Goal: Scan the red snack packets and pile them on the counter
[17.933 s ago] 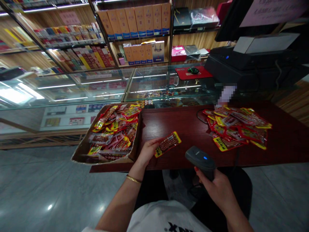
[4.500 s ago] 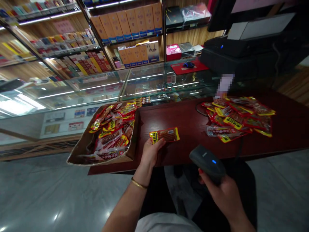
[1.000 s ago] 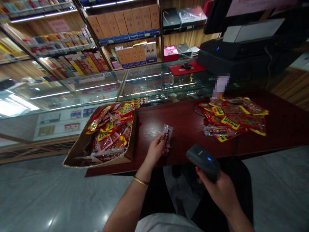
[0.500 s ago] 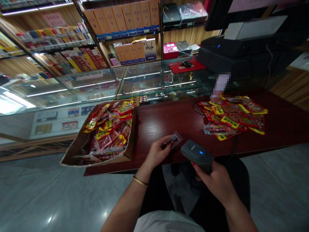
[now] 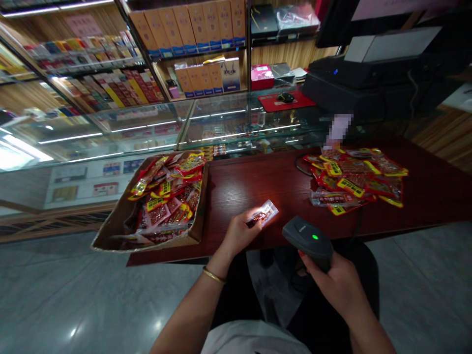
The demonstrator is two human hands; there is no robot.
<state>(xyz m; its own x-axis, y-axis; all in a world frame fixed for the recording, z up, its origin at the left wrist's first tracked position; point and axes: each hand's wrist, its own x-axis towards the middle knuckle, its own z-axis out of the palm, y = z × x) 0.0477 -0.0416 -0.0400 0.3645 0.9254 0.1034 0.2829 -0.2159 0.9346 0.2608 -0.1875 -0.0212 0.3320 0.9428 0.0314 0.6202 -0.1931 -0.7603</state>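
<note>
My left hand (image 5: 241, 232) pinches a small clear snack packet (image 5: 266, 212) with a dark reddish filling, just above the tabletop. Bright light falls on that packet. A dark grey barcode scanner (image 5: 307, 237) is gripped in my right hand (image 5: 337, 275), its head pointing left at the packet, a short gap between them. A green light glows on top of the scanner. To the left, a cardboard box (image 5: 201, 216) holds many red and yellow snack packets (image 5: 158, 204). On the right lies a loose pile of similar packets (image 5: 354, 182).
The dark red wooden table (image 5: 236, 182) meets a glass display counter (image 5: 147, 129) at the back. A mouse (image 5: 285, 97) rests on a red mat (image 5: 267, 103). Black till equipment (image 5: 332, 93) stands at the back right. A cable loops beside the packet pile.
The scanner's light has turned from blue to green, and the packet is now brightly lit. My right hand has shifted slightly right with the scanner. My left hand is nearly still.
</note>
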